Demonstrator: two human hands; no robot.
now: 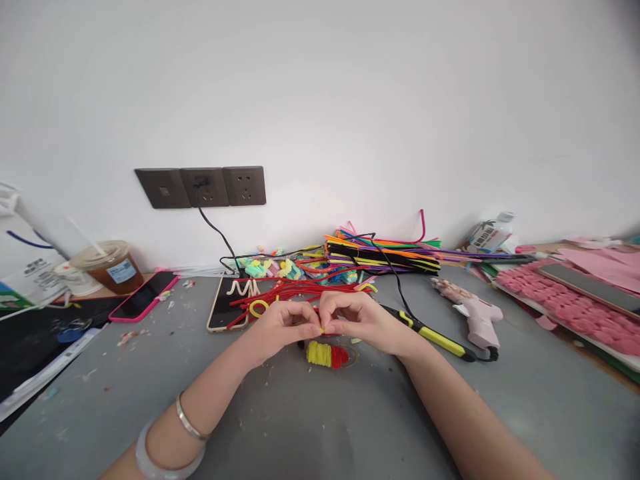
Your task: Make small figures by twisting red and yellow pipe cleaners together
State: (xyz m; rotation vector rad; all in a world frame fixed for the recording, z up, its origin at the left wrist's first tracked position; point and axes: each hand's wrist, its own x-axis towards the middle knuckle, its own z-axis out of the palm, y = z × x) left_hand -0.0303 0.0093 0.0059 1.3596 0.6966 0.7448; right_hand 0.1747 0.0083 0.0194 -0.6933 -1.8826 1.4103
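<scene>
My left hand (295,323) and my right hand (353,319) meet at the middle of the table, thumbs and forefingers pinched together. Between their fingertips shows a tiny bit of yellow pipe cleaner (323,331); most of it is hidden. Just below them on the table lies a wound pipe-cleaner bundle (320,355), yellow on the left and red on the right, with a thin loop at its red end. Behind my hands spread loose red pipe cleaners (285,291). A curled yellow pipe cleaner (258,308) is left of my left hand.
A black-and-yellow corded tool (440,340) and a pink glue gun (483,317) lie to the right. Bundled coloured pipe cleaners (385,253) rest against the wall. A phone (220,310), a pink-cased phone (144,297) and a drink cup (113,267) stand leftward. Pink braided material (575,300) lies far right.
</scene>
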